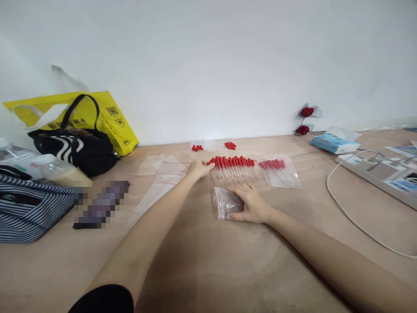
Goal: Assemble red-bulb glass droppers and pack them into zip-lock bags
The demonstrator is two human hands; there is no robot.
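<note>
Several glass droppers (235, 170) with red rubber bulbs lie side by side in a row on the table. At the row's left end, my left hand (199, 168) has its thumb and fingers closed on the red bulb of a dropper. My right hand (249, 203) grips a small clear zip bag (224, 203) between thumb and fingers, just in front of the row. The bag's mouth seems spread and I see nothing inside. To the right lies another clear bag (295, 178) with several red-bulbed droppers in it.
Flat empty zip bags (167, 174) lie left of my left hand. Loose red bulbs (230, 145) sit near the wall. Left are a yellow bag (122, 130), black bag (86, 150) and striped pouch (35, 208). Right are a tissue pack (335, 142) and power strip (378, 171) with a cable.
</note>
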